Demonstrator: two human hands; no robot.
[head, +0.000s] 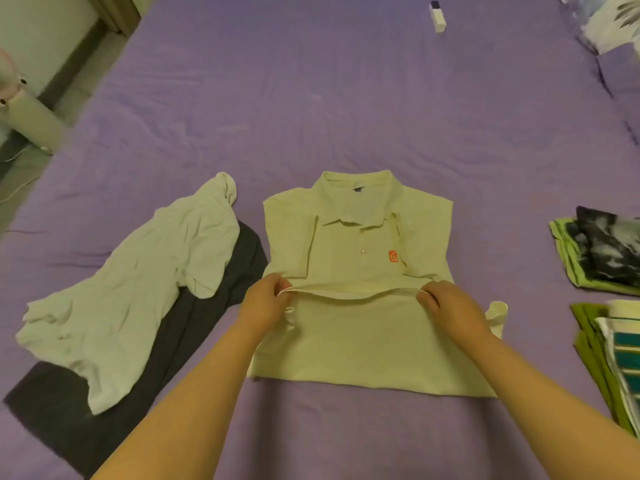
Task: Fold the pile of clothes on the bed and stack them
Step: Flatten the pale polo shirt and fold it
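A pale yellow polo shirt (360,237) with an orange chest logo lies collar-up in the middle of the purple bed, its sleeves folded in. Its lower half is doubled up over the body. My left hand (268,299) pinches the left end of the raised hem. At the hem's right end, my right hand (441,306) pinches it too. Left of the polo, a crumpled white garment (138,285) lies on top of a dark grey one (221,299). Two folded stacks sit at the right edge: a black-and-white patterned piece on green (602,254), and a striped piece on green (616,351).
The purple bed sheet (311,116) stretches far ahead. A small white bottle (437,16) lies near the far edge. Patterned bedding (609,26) sits at the top right. The bed's left edge runs diagonally past a floor with a white cylindrical object (31,116).
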